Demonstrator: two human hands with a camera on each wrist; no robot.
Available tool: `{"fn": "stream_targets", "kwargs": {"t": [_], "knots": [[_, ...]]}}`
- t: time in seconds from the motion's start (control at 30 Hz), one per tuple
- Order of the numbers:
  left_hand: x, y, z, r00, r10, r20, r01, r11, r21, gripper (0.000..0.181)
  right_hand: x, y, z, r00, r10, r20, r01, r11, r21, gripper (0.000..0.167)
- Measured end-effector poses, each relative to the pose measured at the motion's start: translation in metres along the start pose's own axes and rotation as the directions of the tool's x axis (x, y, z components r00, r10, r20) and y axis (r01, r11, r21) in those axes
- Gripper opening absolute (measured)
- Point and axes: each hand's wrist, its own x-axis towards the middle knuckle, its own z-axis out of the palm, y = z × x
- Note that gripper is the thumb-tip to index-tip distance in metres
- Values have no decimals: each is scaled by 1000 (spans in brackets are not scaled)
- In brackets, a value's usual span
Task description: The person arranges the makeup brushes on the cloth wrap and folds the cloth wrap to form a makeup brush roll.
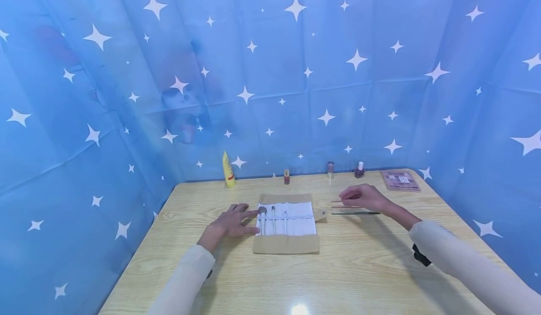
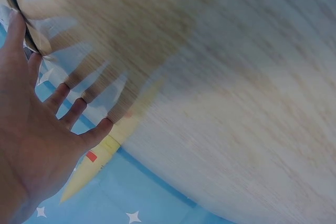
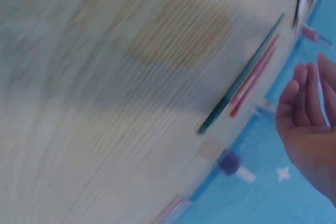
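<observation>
A tan brush roll (image 1: pixel 286 244) with a white lining lies unfolded on the table. Three makeup brushes sit in its slots, a fluffy one (image 1: pixel 263 210) leftmost. My left hand (image 1: pixel 234 221) rests with spread fingers at the roll's left edge, thumb and index finger touching it. To the right of the roll lie a dark slim pencil (image 1: pixel 355 213) and two reddish pencils (image 3: pixel 253 81), side by side. Over these pencils hovers my right hand (image 1: pixel 363 196), its fingers (image 3: pixel 300 98) loosely bent with nothing visible between them.
Along the table's back edge stand a yellow tube (image 1: pixel 228 170), a small red bottle (image 1: pixel 286 177), a pinkish cosmetic tube (image 1: pixel 330 167) and a dark nail polish bottle (image 1: pixel 359 170). An eyeshadow palette (image 1: pixel 400 180) lies at the back right corner. Blue starry curtain (image 1: pixel 270 71) surrounds the table.
</observation>
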Motion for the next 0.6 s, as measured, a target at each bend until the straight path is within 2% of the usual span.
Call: {"fn": "stream_targets", "kwargs": {"t": [0.2, 0.4, 0.6], "knots": [[0, 2, -1, 1000, 0, 1, 0, 1000, -4, 76, -13, 16, -13, 1000, -20, -21, 19, 998, -56, 24], [-1, 2, 0, 1000, 9, -3, -9, 1000, -11, 74, -24, 29, -24, 999, -45, -28, 43, 997, -60, 25], [-1, 3, -1, 1000, 10, -8, -10, 1000, -16, 74, -34, 43, -32, 998, -56, -41, 50, 991, -124, 21]]}}
